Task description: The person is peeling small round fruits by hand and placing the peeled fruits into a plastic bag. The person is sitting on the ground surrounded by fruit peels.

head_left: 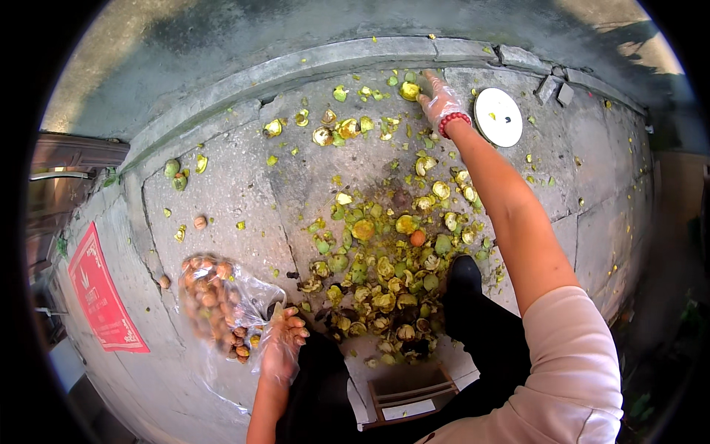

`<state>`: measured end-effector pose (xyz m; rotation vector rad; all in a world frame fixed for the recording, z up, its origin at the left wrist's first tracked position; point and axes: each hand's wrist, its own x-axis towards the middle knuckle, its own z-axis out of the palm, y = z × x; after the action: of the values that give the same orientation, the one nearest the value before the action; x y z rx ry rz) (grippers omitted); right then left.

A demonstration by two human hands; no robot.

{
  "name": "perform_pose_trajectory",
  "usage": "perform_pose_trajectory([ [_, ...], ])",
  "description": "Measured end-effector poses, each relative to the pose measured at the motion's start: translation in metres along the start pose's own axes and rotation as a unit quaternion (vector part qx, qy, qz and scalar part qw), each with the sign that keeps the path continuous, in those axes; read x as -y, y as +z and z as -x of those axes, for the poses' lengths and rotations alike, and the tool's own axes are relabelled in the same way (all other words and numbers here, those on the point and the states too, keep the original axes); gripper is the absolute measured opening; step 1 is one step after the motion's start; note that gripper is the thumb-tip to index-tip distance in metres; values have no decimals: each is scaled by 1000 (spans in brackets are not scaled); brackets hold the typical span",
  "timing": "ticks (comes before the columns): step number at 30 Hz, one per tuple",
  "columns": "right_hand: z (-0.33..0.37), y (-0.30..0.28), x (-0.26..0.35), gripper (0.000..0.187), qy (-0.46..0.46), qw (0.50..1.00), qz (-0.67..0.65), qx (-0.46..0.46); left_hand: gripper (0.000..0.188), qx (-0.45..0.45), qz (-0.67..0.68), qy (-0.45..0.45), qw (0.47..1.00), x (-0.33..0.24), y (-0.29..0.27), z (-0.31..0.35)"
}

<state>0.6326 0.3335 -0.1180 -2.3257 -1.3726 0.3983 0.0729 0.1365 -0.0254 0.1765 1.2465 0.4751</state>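
My left hand [279, 348], in a thin see-through glove, has its fingers curled at the gathered edge of a see-through plastic bag [259, 292]. Brown shelled walnuts [211, 300] fill the bag, which rests on the pavement. Far forward reaches my right hand [441, 103], also in a see-through glove, with a red bead bracelet at the wrist. Its fingers are stretched out beside a yellow-green walnut husk [410, 91]; no held thing shows. Between my feet spreads a heap of broken green husks [384, 285], with a brown walnut [418, 238] among them.
A round white lid-like disc [498, 117] lies right of my right hand. Two green walnuts [176, 174] and a loose walnut [200, 222] are at the left, near a red mat [106, 296]. A stone kerb [355, 53] runs along the back; a small stool [410, 396] is below me.
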Motion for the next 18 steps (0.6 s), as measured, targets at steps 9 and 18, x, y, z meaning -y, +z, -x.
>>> perform_pose_trajectory([
  [9,35,30,50,32,-27,992,-48,118,32,3,0,12,1000,-5,10,-5],
  [18,52,-265,209,37,-338,820,-458,66,27,-1,25,18,1000,5,3,-6],
])
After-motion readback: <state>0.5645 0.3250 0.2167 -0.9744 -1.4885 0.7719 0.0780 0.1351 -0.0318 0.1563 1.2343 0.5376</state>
